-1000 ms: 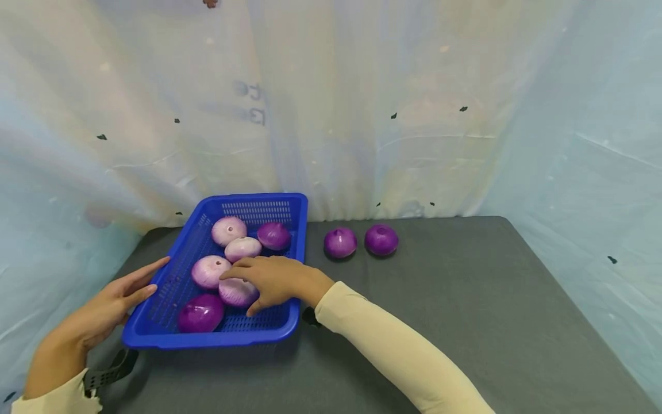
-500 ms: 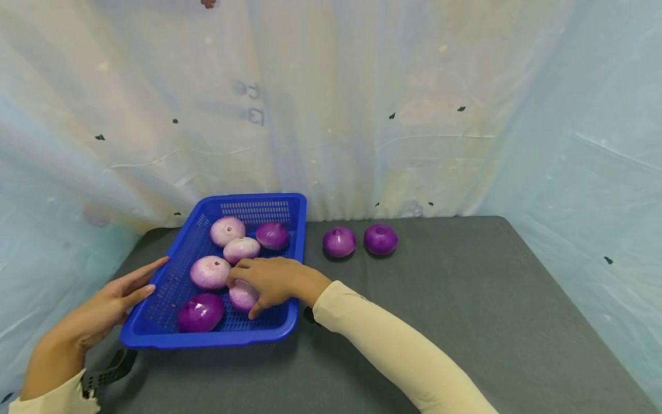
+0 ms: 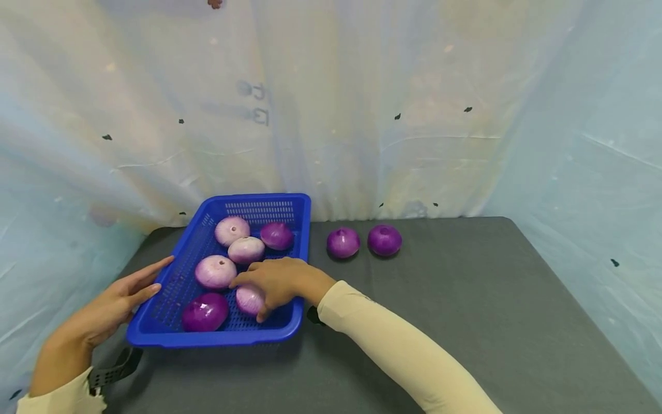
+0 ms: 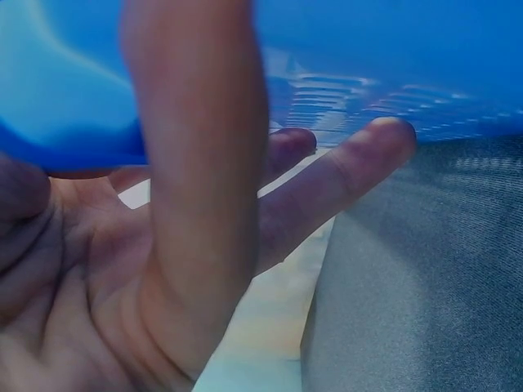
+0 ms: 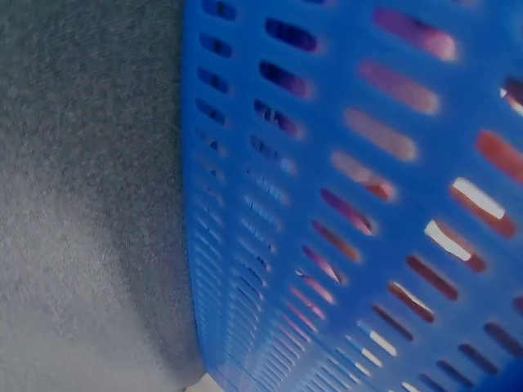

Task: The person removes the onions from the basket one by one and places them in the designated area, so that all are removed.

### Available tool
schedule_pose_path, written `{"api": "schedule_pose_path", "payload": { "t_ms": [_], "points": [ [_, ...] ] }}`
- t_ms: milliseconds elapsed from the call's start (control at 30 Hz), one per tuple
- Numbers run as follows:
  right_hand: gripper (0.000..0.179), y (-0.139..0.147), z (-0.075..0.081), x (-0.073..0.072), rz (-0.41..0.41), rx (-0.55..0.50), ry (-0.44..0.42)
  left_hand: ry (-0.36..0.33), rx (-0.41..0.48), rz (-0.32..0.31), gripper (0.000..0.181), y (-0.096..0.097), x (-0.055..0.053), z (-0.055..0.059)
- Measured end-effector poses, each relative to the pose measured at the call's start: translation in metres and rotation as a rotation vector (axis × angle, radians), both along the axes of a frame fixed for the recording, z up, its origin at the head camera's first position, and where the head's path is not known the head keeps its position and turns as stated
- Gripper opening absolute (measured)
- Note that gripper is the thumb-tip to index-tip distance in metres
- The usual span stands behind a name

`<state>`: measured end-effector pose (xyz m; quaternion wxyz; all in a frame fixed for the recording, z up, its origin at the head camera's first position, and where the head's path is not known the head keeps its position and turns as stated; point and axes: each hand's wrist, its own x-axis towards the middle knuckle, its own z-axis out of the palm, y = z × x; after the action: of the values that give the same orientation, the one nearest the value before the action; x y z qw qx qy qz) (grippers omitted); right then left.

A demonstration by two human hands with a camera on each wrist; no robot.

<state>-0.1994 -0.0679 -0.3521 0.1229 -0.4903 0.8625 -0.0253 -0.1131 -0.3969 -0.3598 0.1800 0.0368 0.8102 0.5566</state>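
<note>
In the head view, a blue slotted plastic basket [image 3: 217, 339] holds several purple onions. My right hand [image 3: 281, 280] reaches over its right rim and grips a pale onion [image 3: 248, 300] from above, between thumb and fingers. A pale onion [image 3: 215, 272] lies just left of my fingertips, and a dark purple onion [image 3: 205, 312] sits in the near left corner. My left hand [image 3: 116, 302] touches the basket's left side with extended fingers; the left wrist view shows those fingers [image 4: 343, 175] straight against the blue plastic. The right wrist view shows the slotted basket wall [image 5: 327, 147], not my right hand.
Two pale onions [image 3: 232, 231] [image 3: 246, 250] and a purple one [image 3: 276, 236] lie at the basket's far end. Two purple onions [image 3: 343, 242] [image 3: 385, 240] stand on the dark grey table [image 3: 465, 310], right of the basket. A pale plastic curtain [image 3: 331, 115] hangs behind.
The onion under my right hand has shifted slightly right, away from the pale and dark onions beside it. My right fingers have closed around it. My left hand stays at the basket's side.
</note>
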Motion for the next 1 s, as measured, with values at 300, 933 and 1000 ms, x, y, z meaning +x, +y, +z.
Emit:
{"api": "schedule_pose_path", "payload": {
  "t_ms": [300,933,1000],
  "points": [
    [0.075,0.0047,0.0027,-0.0015,-0.021,-0.116,-0.052,0.022,-0.01,-0.017,0.062,-0.0004,0.0,0.0001],
    [0.068,0.0012,0.0001,-0.0015,-0.008,-0.094,-0.056,0.016,-0.01,-0.001,0.062,0.0005,0.0003,0.0004],
    [0.071,0.0016,0.0007,-0.0013,-0.007,-0.082,-0.053,0.019,-0.018,0.001,0.063,0.001,0.0007,0.0004]
  ]
}}
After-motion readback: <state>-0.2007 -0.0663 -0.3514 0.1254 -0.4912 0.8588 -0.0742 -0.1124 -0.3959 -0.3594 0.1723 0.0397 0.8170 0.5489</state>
